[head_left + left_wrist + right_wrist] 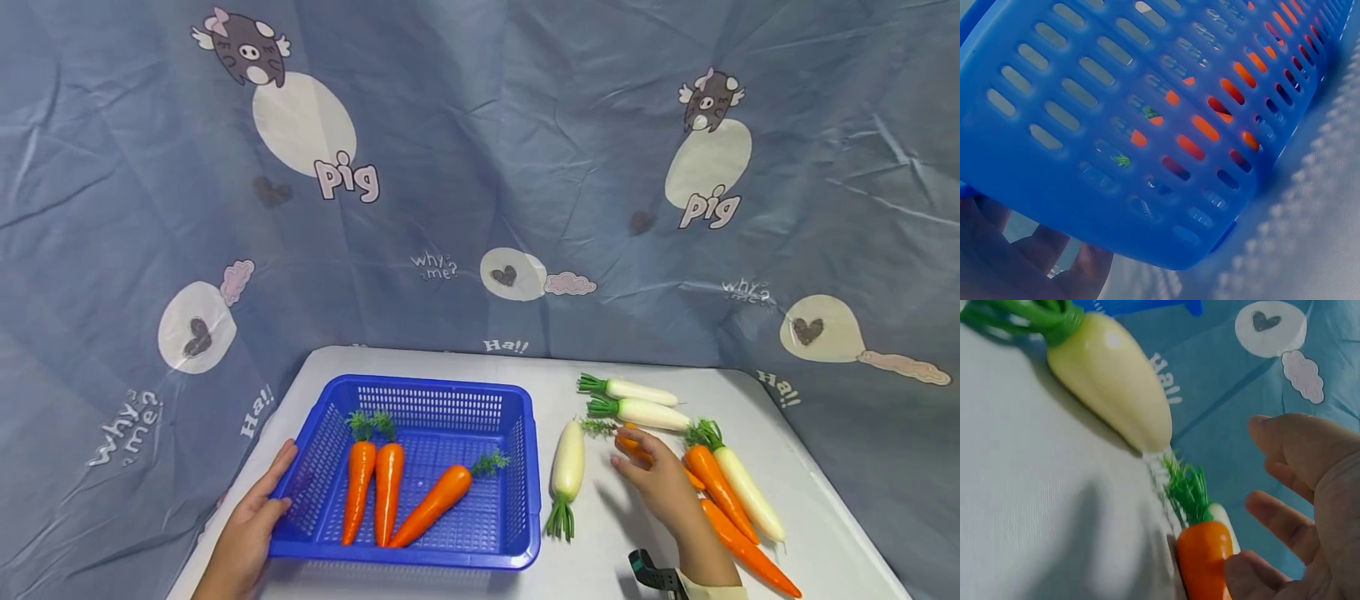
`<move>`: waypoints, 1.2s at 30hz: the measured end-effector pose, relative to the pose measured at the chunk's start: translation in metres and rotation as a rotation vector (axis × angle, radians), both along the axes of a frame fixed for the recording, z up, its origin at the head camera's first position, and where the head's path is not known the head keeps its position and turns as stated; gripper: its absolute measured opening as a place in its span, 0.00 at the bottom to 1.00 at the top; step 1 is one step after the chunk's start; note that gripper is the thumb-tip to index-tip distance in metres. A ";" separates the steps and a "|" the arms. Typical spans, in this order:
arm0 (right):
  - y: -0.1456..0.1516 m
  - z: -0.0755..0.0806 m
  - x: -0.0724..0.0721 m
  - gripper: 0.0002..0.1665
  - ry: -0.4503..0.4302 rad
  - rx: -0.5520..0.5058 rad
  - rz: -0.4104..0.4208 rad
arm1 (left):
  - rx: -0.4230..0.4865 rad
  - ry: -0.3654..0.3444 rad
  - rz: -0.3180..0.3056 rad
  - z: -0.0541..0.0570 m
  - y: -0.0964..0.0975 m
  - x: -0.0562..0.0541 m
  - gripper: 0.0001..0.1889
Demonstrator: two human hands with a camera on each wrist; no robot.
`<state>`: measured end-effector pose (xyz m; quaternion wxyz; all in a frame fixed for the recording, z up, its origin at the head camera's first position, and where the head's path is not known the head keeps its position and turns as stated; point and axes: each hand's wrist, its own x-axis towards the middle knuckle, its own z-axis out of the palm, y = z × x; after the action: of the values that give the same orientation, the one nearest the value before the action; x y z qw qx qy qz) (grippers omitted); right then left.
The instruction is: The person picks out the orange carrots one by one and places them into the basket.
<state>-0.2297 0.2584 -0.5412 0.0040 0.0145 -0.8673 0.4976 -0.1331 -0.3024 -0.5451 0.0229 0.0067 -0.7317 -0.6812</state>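
Note:
My left hand holds the left rim of a blue plastic basket, its fingertips at the basket's edge in the left wrist view. Inside lie three orange carrots with green tops: two side by side, and one slanted carrot. My right hand hovers over a carrot on the table, with thumb and fingers spread apart and a fingertip right by the carrot. Part of that carrot is hidden by the hand in the head view. A white radish with green stalks lies between the basket and this hand.
Two more white radishes lie at the back, including a front one. To the right are another radish, an orange carrot and a nearer carrot. A blue printed cloth hangs behind the white table.

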 end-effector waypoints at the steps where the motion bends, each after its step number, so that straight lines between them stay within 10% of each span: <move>1: 0.003 0.000 0.000 0.33 0.008 0.015 -0.006 | 0.009 -0.010 0.000 0.000 0.000 0.000 0.36; 15: 0.043 -0.001 -0.003 0.40 -0.020 0.270 -0.042 | 0.045 0.001 -0.021 -0.003 0.001 0.000 0.36; 36: 0.047 -0.003 -0.017 0.36 -0.077 0.384 0.075 | 0.026 0.023 -0.022 -0.005 -0.001 -0.002 0.36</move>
<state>-0.2465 0.3054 -0.5446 -0.0505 0.0280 -0.9447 0.3229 -0.1354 -0.3031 -0.5497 0.0237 -0.0090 -0.7224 -0.6910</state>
